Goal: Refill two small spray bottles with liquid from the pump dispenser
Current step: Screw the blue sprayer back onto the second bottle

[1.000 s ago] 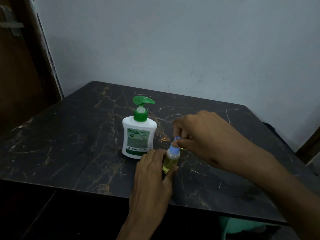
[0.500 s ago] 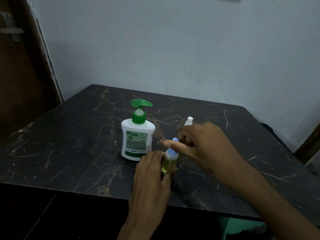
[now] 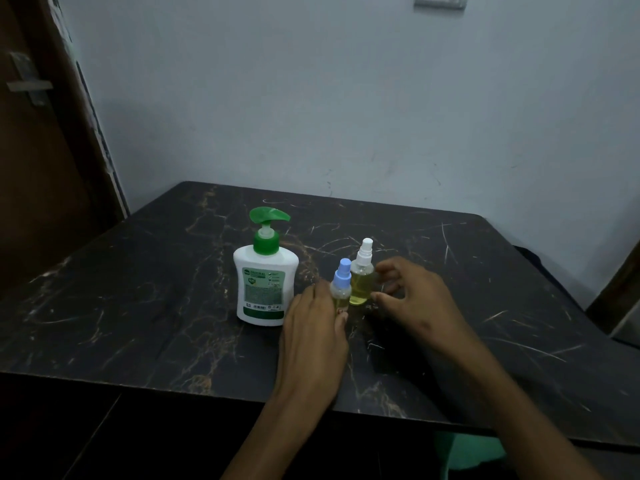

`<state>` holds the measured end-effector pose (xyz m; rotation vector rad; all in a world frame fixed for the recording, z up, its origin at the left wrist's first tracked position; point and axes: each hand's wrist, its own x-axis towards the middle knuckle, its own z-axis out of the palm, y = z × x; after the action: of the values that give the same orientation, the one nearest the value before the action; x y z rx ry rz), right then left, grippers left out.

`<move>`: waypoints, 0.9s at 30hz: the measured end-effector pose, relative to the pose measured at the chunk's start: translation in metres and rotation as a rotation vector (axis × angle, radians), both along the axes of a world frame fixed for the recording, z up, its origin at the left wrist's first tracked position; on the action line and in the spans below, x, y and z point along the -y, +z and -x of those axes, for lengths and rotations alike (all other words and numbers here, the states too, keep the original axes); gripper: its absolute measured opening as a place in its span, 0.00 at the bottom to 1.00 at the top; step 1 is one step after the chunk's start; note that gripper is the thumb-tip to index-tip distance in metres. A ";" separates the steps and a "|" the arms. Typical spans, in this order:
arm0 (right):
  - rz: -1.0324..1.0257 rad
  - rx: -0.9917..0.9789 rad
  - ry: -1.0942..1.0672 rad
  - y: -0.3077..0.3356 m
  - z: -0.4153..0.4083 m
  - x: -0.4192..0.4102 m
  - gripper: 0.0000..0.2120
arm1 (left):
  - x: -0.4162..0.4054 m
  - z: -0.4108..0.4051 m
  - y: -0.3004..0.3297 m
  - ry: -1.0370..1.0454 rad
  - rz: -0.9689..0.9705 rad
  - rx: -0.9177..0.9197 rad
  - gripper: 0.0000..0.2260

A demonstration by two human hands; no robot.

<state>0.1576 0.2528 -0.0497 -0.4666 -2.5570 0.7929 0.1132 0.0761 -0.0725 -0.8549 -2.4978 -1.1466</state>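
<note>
Bottles first: both small spray bottles stand upright on the dark marbled surface (image 3: 138, 306), side by side and touching or nearly so, their long axes vertical and each holding yellowish liquid. The blue-capped spray bottle (image 3: 341, 289) is the shorter and sits nearer the person; the white-capped spray bottle (image 3: 362, 277) is taller and stands just behind and to the right of it. The left hand (image 3: 313, 337) lies palm down with its fingers (image 3: 320, 294) wrapped against the left side of the blue-capped bottle's lower body, thumb under it on the near side, so it grips that bottle. The right hand (image 3: 412, 299) is spread loosely with nothing in it, its curled fingers (image 3: 382, 271) just right of the white-capped bottle; I cannot tell whether a fingertip grazes the glass. The white pump dispenser (image 3: 266, 275) with its green head stands upright just left of the left hand, spout pointing right toward the bottles. Judging by the liquid inside and the caps on, filling looks finished or nearly so. Any next grasp of the white-capped bottle falls to the right hand, which would close in from the right, across its vertical axis.
</note>
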 end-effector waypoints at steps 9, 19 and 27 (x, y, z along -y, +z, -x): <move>0.025 -0.039 0.039 -0.013 0.022 0.005 0.17 | -0.022 0.017 0.005 0.066 0.038 -0.005 0.13; 0.076 -0.088 0.118 -0.020 0.014 0.002 0.19 | -0.029 0.030 0.004 0.077 0.039 0.013 0.16; 0.083 -0.092 0.125 -0.023 0.015 0.002 0.22 | -0.032 0.033 0.000 0.099 0.059 0.021 0.21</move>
<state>0.1429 0.2511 -0.0732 -0.2902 -2.4942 0.9456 0.0803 0.1077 -0.0728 -0.7279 -2.5712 -1.0605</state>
